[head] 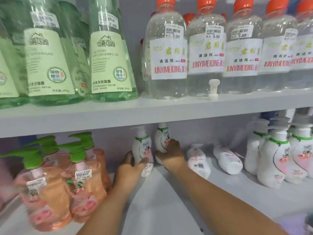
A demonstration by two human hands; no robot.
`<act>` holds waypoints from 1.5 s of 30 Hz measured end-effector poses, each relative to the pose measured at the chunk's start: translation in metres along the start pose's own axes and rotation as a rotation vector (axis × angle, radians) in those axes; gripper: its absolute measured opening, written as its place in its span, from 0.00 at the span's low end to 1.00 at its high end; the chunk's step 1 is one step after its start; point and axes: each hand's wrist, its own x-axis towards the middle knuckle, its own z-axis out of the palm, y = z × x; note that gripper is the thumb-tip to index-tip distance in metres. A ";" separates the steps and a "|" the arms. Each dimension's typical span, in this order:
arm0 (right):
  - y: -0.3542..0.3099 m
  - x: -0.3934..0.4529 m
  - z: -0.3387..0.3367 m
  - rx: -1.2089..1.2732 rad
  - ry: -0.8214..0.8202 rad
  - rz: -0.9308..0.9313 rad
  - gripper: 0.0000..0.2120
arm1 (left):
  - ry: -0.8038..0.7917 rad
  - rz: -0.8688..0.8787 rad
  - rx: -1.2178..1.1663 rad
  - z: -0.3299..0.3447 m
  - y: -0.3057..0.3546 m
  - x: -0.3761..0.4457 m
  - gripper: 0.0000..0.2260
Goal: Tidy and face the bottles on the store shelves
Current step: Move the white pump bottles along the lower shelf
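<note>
**Lower shelf: both hands on upright white pump bottles, two more lying flat to the right**

Head view: grey store shelving, two tiers. The upper shelf [152, 114] is carrying green laundry bottles [110, 53] on the left and clear red-capped bottles [166, 55] on the right, labels mostly facing out. A small white peg [213, 89] is standing at that shelf's front edge.

The lower shelf [160, 200] is where the work is happening. The left hand [130, 168] is wrapping thumb and fingers round a white pump bottle [142, 150], low on its body. That bottle is standing near upright, long axis vertical, label facing out. The right hand [169, 155] is curling round a second white bottle [162, 138] just beside and slightly behind the first, also upright.

Two fallen white bottles [199, 160] [227, 158] are lying flat just right of the right hand, long axes running front to back, bases toward the front. The right hand is nearer them; the left would have to cross over.

Further right, a standing group of white bottles [274, 156] is marking the row. Orange pump bottles [84, 180] are crowding the left side, close beside the left forearm.

Room: bare shelf in the centre front, between the arms. Headroom is tight, with pump tops sitting just under the upper shelf, so I'd judge sliding safer than lifting.
</note>
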 end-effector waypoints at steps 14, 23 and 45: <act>0.017 -0.054 -0.127 -0.205 -0.085 -0.193 0.12 | 0.283 0.401 0.010 0.008 0.104 -0.091 0.06; 0.107 0.000 -0.160 -0.715 -0.034 0.031 0.23 | -0.226 0.248 0.566 0.149 0.132 -0.066 0.15; 0.153 -0.138 -0.162 -0.011 0.549 -0.322 0.52 | -0.336 0.158 -0.011 0.170 0.092 -0.050 0.17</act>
